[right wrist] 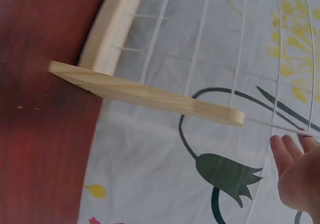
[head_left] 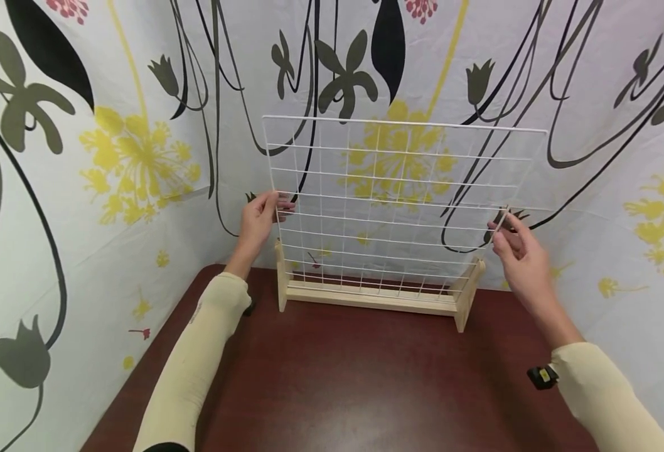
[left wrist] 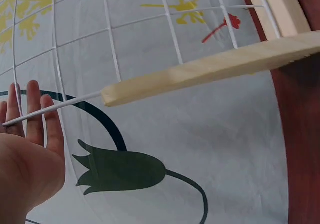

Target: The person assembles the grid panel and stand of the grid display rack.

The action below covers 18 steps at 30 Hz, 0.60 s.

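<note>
A white wire grid panel (head_left: 388, 117) stands upright in a pale wooden stand (head_left: 366, 299), which has a side piece at each end. My left hand (head_left: 258, 216) pinches the grid's left edge above the left wooden side piece (head_left: 282, 276). On the other side, my right hand (head_left: 521, 257) holds the grid's right edge between thumb and fingers, above the right side piece (head_left: 467, 295). In the left wrist view, the fingers of the left hand (left wrist: 35, 149) reach behind the edge wire. The right wrist view shows the right hand (right wrist: 300, 174) at the edge wire, partly cut off.
The stand rests near the back of a dark red-brown table (head_left: 337, 376). A white cloth with printed flowers (head_left: 157, 251) hangs behind the table and along both sides. Small dark devices sit on both wrists, one (head_left: 543, 377) plainly visible on the right.
</note>
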Tool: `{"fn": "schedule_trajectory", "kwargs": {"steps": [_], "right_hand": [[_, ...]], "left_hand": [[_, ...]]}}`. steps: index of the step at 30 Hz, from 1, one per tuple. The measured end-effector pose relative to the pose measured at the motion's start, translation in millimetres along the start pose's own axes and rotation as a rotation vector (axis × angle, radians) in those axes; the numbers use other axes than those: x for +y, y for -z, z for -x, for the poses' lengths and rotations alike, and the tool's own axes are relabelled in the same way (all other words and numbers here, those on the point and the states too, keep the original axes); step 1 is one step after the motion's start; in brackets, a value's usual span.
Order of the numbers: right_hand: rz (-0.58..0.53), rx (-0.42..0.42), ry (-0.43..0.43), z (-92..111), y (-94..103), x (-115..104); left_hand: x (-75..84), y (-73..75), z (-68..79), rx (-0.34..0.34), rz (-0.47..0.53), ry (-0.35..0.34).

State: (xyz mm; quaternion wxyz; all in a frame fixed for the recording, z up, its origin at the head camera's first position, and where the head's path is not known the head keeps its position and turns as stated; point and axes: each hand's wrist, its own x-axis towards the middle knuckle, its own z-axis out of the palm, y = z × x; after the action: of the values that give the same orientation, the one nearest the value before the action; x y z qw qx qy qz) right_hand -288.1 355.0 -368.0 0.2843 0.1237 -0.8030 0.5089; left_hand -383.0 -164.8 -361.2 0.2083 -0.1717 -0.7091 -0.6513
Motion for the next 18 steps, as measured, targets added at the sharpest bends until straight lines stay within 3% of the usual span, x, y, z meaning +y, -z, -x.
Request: {"fn": "schedule_trajectory", "kwargs": {"steps": [2,7,10,15,18], "right_hand": [[0.065,-0.06,-0.01,9.8,0.4,1.2],[0.069,-0.184,-0.021,30.3,-1.5,2.5],[0.061,-0.188,-0.007,44.9,-6.7,-0.6],[0.054,-0.194,0.017,74.2,-24.9,-11.0],[0.073,-0.231,0.067,91.0,-37.1,-13.0]], "left_hand": [[-3.2,2.1,4.5,-0.013,-0.035,-0.003],[-4.2,5.3,22.3,-0.022,-0.208,0.009],[-3.7,6.0,32.3,-0.034,-0.319,0.015],[-4.2,5.3,44.5,-0.081,-0.396,-0.009],[-5.0,0.8,50.6,-0.071,-0.475,-0.044]]}}
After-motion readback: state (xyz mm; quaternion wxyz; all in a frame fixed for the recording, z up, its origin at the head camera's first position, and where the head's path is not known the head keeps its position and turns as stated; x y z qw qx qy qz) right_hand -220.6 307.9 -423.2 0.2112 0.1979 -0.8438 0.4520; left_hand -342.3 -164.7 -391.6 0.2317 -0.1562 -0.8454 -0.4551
